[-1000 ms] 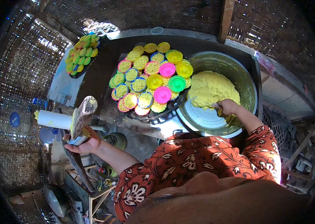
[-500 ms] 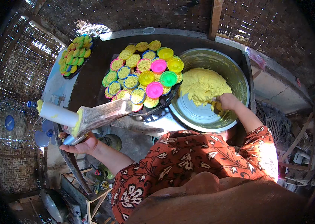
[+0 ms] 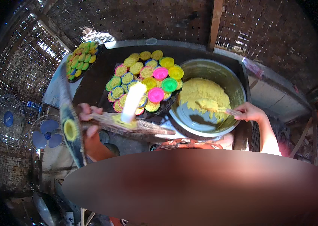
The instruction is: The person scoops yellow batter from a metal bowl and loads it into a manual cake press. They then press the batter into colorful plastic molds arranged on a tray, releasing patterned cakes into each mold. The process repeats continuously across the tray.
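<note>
My left hand is closed on a wooden press: one horizontal bar has a white cylinder standing out from it; the other bar, upright and partly blurred, has a hole ringed with yellow dough. My right hand grips a flat spatula, its end smeared with dough, over the large metal bowl. A mound of yellow dough lies in that bowl. Beside it are many colourful fluted cups, most topped with yellow strands, several plain on top.
A second pile of coloured cups sits at the back left of the dark table. Two fans stand at left by a woven bamboo wall. A dark wok is low at the left.
The press parts in my left hand have swung apart: the white cylinder now points upward and the holed bar stands upright at left. My right hand has moved rightward, lifting the dough-smeared spatula.
</note>
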Demonstrator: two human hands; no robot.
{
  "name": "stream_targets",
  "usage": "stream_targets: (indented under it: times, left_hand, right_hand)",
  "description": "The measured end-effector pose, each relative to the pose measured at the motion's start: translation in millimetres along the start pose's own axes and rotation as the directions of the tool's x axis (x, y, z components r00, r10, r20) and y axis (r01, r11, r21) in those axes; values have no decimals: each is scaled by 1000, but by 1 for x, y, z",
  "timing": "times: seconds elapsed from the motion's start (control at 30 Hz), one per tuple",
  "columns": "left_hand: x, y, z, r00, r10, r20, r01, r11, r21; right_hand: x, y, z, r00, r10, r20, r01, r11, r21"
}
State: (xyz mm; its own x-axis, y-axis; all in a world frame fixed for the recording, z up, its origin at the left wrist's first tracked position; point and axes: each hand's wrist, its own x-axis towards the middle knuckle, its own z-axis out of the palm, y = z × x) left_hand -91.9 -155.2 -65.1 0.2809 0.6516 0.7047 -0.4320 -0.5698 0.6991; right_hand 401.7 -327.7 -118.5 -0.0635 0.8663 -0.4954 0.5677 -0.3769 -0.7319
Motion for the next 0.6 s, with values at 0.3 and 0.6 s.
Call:
stream_targets:
  times: [0.3,0.6]
  left_hand:
    - [40,-62,114,848,-371,379,29,747,665]
    - [41,-64,134,753,-357,553,-287,577,764]
  right_hand:
    - [-28,-42,13,913,-408,-26,320,674,666]
    - [-80,-157,-4,791,-561,-243,197,610,-768]
